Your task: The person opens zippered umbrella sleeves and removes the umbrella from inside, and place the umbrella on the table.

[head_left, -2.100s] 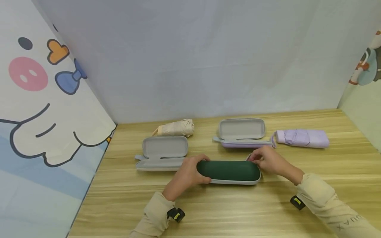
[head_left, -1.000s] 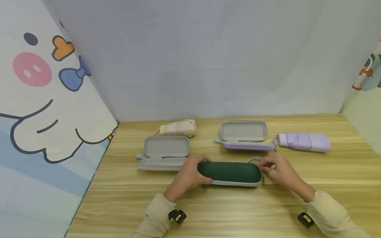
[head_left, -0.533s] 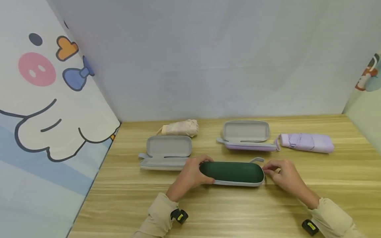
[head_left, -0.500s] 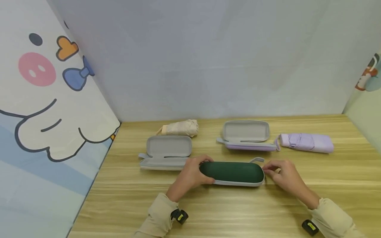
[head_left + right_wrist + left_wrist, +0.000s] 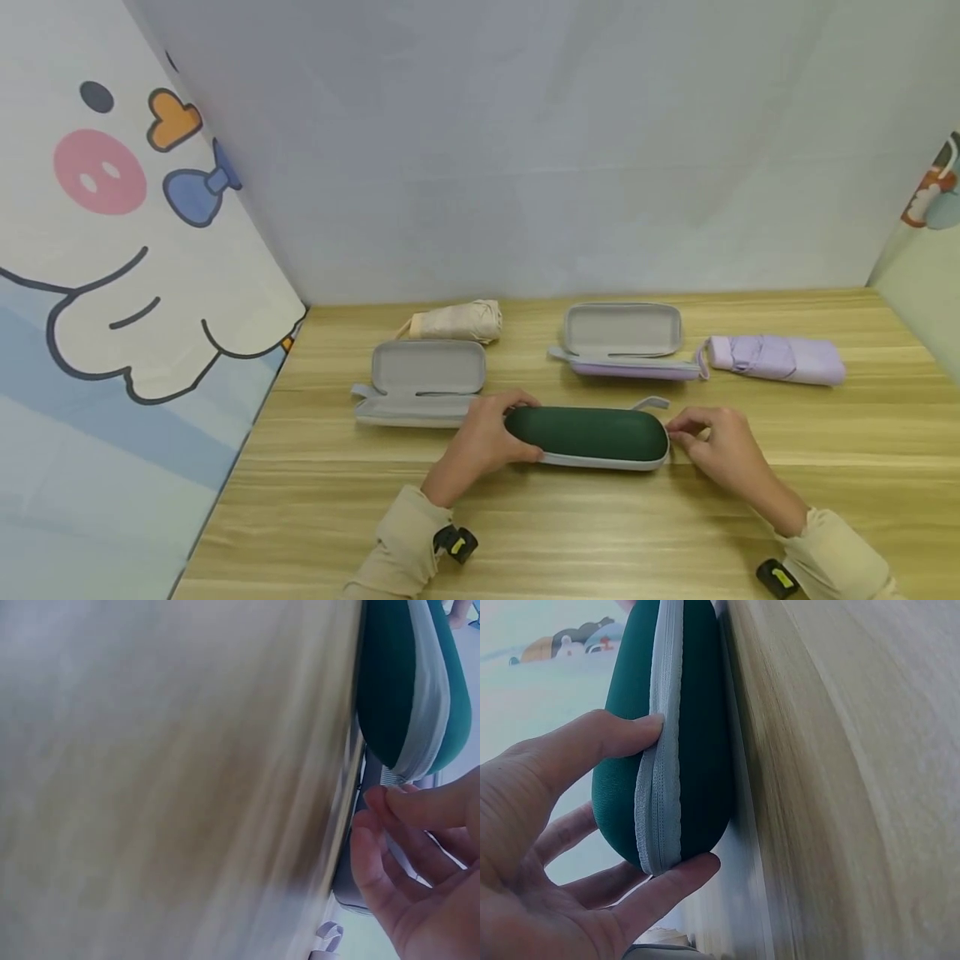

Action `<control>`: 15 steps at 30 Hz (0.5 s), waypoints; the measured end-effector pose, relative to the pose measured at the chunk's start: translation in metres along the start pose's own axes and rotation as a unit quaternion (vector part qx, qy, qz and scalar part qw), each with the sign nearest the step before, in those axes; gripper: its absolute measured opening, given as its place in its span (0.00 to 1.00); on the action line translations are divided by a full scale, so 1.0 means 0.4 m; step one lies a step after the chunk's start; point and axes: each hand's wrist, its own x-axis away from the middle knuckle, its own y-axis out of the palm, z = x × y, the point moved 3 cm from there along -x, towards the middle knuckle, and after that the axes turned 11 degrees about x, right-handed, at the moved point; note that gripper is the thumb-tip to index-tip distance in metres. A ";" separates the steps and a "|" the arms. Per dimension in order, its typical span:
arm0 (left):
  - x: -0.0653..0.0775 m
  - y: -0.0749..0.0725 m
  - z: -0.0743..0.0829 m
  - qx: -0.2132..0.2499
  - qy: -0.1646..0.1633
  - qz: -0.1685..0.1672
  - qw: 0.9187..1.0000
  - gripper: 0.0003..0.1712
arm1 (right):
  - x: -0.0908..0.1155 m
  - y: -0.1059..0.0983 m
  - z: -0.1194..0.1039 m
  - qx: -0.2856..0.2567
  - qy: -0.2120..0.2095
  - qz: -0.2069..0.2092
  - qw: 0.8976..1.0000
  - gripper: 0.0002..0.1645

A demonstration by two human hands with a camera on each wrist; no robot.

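A long dark green zip case point(image 5: 588, 433) with a grey zipper band lies closed on the table. My left hand point(image 5: 483, 442) grips its left end, thumb on the front edge and fingers round the end and back. In the left wrist view, the thumb presses on the zipper band point(image 5: 667, 690). At the right end, my right hand point(image 5: 716, 442) pinches thumb and index finger together right at the zipper; the zipper pull is hidden between the fingertips. A grey wrist loop point(image 5: 651, 402) sticks out behind the case's right end.
An open grey-lined case point(image 5: 427, 368) stands behind on the left, with a beige folded umbrella point(image 5: 457, 321) beyond it. Further back right are an open lilac case point(image 5: 622, 329) and a lilac folded umbrella point(image 5: 780, 358). A pale curtain point(image 5: 525, 150) backs the table.
My right hand has moved from the back right corner round to the right end of the green case, uncovering the wrist loop. My left hand keeps its hold.
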 end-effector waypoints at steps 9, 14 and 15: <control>-0.001 0.000 0.002 0.000 -0.004 -0.001 1.000 0.31 | 0.005 -0.017 -0.010 0.003 0.023 -0.042 0.999 0.14; 0.001 -0.001 0.003 -0.004 -0.008 0.001 1.000 0.31 | 0.005 -0.023 -0.013 0.000 0.034 -0.066 0.997 0.12; 0.001 -0.001 0.005 -0.004 -0.010 0.000 1.000 0.31 | 0.006 -0.024 -0.014 0.000 0.036 -0.072 0.997 0.12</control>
